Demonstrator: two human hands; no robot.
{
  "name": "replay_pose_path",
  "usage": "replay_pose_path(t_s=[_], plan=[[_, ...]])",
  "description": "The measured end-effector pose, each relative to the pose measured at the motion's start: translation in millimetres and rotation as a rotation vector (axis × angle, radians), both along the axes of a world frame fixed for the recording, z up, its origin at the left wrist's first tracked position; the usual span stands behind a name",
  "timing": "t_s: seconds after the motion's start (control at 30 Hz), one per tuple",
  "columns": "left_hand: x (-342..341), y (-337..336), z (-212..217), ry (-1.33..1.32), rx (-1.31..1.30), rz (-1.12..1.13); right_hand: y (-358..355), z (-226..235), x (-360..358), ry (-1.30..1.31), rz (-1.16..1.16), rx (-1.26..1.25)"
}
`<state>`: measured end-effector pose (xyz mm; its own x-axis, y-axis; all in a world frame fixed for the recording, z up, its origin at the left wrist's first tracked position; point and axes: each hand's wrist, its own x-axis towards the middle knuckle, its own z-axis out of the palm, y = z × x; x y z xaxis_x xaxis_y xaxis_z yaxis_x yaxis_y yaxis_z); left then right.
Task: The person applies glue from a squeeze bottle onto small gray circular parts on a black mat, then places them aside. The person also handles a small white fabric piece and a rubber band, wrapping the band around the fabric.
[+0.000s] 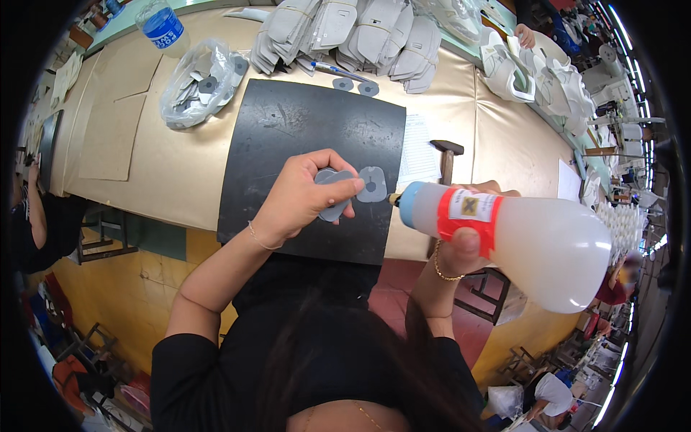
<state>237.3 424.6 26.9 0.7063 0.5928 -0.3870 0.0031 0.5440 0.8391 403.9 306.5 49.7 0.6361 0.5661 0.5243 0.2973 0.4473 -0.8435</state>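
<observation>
My left hand (pixel 306 194) is closed on several grey flat pieces (pixel 332 210) with rounded edges, stacked together above a black mat (pixel 309 122). Just right of its thumb is another grey piece (pixel 375 193) with a dark ring-shaped mark at its middle; whether the thumb pinches it or only touches it is hard to tell. My right hand (pixel 464 248) grips a cloudy white plastic squeeze bottle (pixel 543 245) with a red label band and a blue collar. The bottle is tipped sideways, its dark narrow nozzle (pixel 395 200) pointing left, close to that grey piece.
A hammer (pixel 448 153) and a printed sheet (pixel 417 151) lie right of the mat. Bundled grey cut pieces (pixel 360 32), a pen (pixel 338 70) and two small grey pieces (pixel 368 88) are beyond it. A clear bag of scraps (pixel 205 86) sits left; white shoe uppers (pixel 511 72) stand far right.
</observation>
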Motion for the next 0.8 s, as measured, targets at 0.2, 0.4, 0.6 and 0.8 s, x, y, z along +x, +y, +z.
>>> replay_pose_path(t_s=[0.2,0.4,0.6,0.8], plan=[[2.7,-1.6,4.8,0.046,0.057,0.002,-4.5,-4.6,-4.8,-0.106,0.033,-0.107],[2.1,-2.5,6.7,0.036,0.060,-0.002,-5.5,-10.9,2.7,-0.253,0.082,-0.140],[0.8,-4.3,7.6,0.050,0.065,-0.015,-5.1,-9.0,10.8,0.091,0.068,0.001],[0.3,-6.2,12.1,0.089,0.138,-0.081,14.1,1.4,10.7,-0.095,0.052,0.068]])
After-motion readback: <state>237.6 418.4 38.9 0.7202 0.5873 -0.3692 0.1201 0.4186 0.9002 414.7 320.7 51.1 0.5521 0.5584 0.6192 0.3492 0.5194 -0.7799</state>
